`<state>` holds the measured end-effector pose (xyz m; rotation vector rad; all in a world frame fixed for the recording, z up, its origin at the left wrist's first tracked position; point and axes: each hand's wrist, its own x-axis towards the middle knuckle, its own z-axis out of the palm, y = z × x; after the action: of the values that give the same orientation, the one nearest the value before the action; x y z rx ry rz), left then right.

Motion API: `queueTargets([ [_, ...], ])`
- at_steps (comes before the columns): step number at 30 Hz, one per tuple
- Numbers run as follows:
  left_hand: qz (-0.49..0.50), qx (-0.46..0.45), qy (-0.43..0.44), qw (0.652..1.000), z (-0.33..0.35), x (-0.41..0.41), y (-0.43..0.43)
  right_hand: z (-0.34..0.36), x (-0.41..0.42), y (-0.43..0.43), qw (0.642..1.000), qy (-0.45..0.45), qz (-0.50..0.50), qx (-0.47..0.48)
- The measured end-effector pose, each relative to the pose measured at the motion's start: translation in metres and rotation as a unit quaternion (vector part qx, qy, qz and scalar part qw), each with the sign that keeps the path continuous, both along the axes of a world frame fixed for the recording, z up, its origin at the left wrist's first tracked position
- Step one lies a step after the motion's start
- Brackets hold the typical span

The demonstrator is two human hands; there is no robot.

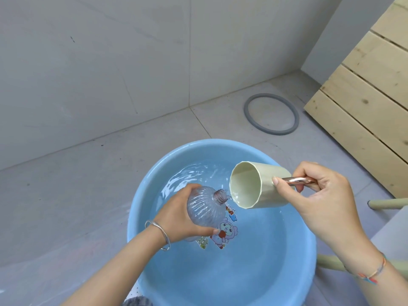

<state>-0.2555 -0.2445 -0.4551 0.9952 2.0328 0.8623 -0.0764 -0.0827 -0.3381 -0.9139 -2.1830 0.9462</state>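
While left hand [176, 219] grips clear bottle [204, 207] over blue basin [141, 195], right hand [320, 195] pinches tilted cream cup [260, 184] by its handle [297, 180], lip at bottle mouth.

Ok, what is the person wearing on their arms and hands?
No sleeves, gloves or rings show. At the wrist of the left hand sits a thin silver bangle; at the wrist of the right hand, a braided multicoloured thread bracelet.

1 basin [220, 144] | 1 bottle [204, 207] | 1 cup [273, 196] | 2 hands [176, 217] [326, 195] | maybe 2 stool legs [388, 204] [331, 262]
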Motion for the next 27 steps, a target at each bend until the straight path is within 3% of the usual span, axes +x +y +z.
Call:
queueTargets([
  [27,-0.003,-0.009,0.003,1.0,0.0013,0.0036,0.0001,-0.003,-0.0064,-0.0045,0.988,-0.029,0.06,0.141],
])
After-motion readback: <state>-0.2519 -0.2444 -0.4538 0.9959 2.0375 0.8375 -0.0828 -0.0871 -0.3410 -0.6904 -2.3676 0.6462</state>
